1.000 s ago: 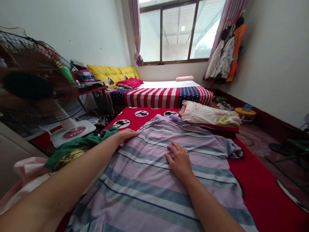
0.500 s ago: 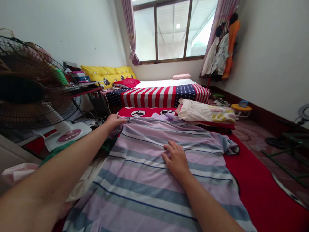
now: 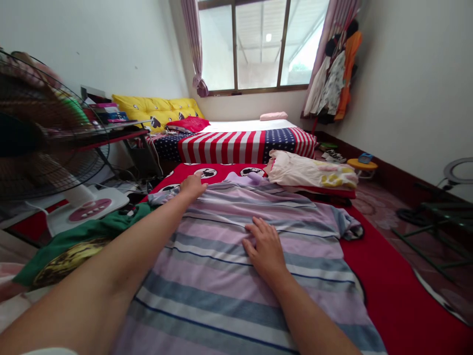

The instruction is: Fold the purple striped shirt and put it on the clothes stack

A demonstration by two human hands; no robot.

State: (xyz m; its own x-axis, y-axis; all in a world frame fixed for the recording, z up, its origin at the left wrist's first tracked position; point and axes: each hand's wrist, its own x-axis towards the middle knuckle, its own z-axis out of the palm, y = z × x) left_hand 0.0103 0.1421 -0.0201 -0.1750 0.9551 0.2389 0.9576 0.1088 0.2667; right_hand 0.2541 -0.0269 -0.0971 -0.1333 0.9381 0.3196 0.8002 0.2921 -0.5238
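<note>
A striped shirt (image 3: 221,276) in lilac, grey-blue and white lies spread over a red patterned cover (image 3: 399,286). My left hand (image 3: 192,187) is at the shirt's far left shoulder, thumb and forefinger apart; its other fingers are largely hidden. Left of it, the near sleeve (image 3: 158,197) lies out to the side. Flat on the shirt's upper middle rests my right hand (image 3: 265,245), fingers spread, holding nothing. A small lilac cloth (image 3: 253,178) shows just beyond the collar edge.
Folded cream clothing (image 3: 310,170) is stacked at the far right. A green garment (image 3: 81,234) and an electric fan (image 3: 40,143) are on the left. Behind stands a bed with a striped, starred cover (image 3: 229,146). A yellow stool (image 3: 362,165) stands right.
My left hand has let go of the shirt's left sleeve edge and moved right along the shoulder. The sleeve now lies outspread. My right hand stays flat in place.
</note>
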